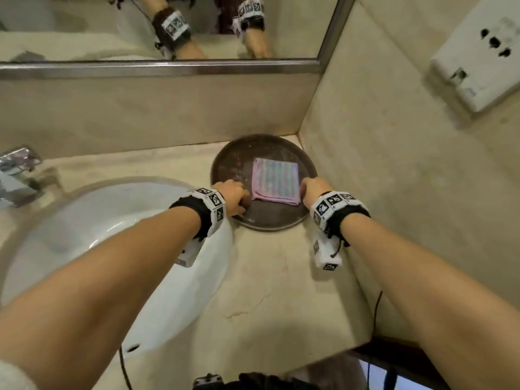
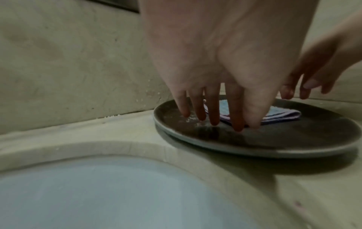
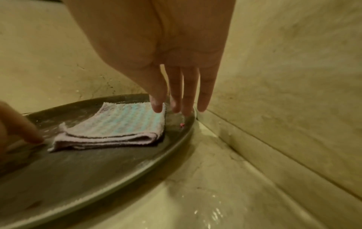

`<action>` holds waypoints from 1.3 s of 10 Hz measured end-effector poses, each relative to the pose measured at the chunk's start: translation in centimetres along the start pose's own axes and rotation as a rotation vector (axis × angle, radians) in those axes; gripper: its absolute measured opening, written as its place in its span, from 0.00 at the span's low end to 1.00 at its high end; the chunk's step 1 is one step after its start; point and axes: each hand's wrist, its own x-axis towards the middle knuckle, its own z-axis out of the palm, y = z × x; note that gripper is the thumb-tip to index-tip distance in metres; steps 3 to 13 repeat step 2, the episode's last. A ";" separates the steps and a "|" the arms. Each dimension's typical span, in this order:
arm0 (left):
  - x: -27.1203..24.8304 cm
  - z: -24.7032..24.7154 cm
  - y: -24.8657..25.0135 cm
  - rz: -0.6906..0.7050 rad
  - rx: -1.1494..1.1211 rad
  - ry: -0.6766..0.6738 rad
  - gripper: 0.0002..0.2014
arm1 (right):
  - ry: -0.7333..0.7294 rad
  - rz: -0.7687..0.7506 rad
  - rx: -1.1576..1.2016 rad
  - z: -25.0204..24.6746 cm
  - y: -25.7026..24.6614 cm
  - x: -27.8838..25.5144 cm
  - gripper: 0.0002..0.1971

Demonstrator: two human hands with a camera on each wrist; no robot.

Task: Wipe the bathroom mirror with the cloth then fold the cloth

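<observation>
A pink and blue striped cloth (image 1: 275,180) lies folded into a small square on a dark round plate (image 1: 233,161) in the counter's back right corner. My left hand (image 1: 235,197) is at the cloth's left edge, fingers straight and pointing down onto the plate (image 2: 293,139) beside the cloth (image 2: 282,115). My right hand (image 1: 313,188) is at the cloth's right edge, fingers straight, tips close to the cloth (image 3: 125,122) and the plate (image 3: 98,170). Neither hand grips the cloth. The mirror (image 1: 112,26) hangs above the backsplash and reflects both wrists.
A white sink basin (image 1: 84,249) lies left of the plate, with a chrome tap (image 1: 17,170) at its far left. A side wall with a white socket box (image 1: 478,66) stands close on the right. The beige counter (image 1: 270,277) runs toward me.
</observation>
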 end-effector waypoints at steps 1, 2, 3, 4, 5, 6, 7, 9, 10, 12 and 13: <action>-0.4 -0.6 0.3 -0.018 -0.058 0.000 0.13 | -0.009 -0.002 0.018 -0.7 0.1 -0.5 0.11; -0.8 -2.7 0.6 -0.022 -0.106 0.059 0.14 | 0.022 -0.021 0.076 -1.5 -0.4 -0.8 0.13; -0.8 -2.7 0.6 -0.022 -0.106 0.059 0.14 | 0.022 -0.021 0.076 -1.5 -0.4 -0.8 0.13; -0.8 -2.7 0.6 -0.022 -0.106 0.059 0.14 | 0.022 -0.021 0.076 -1.5 -0.4 -0.8 0.13; -0.8 -2.7 0.6 -0.022 -0.106 0.059 0.14 | 0.022 -0.021 0.076 -1.5 -0.4 -0.8 0.13; -0.8 -2.7 0.6 -0.022 -0.106 0.059 0.14 | 0.022 -0.021 0.076 -1.5 -0.4 -0.8 0.13; -0.8 -2.7 0.6 -0.022 -0.106 0.059 0.14 | 0.022 -0.021 0.076 -1.5 -0.4 -0.8 0.13; -0.8 -2.7 0.6 -0.022 -0.106 0.059 0.14 | 0.022 -0.021 0.076 -1.5 -0.4 -0.8 0.13; -0.8 -2.7 0.6 -0.022 -0.106 0.059 0.14 | 0.022 -0.021 0.076 -1.5 -0.4 -0.8 0.13; -0.8 -2.7 0.6 -0.022 -0.106 0.059 0.14 | 0.022 -0.021 0.076 -1.5 -0.4 -0.8 0.13; -0.8 -2.7 0.6 -0.022 -0.106 0.059 0.14 | 0.022 -0.021 0.076 -1.5 -0.4 -0.8 0.13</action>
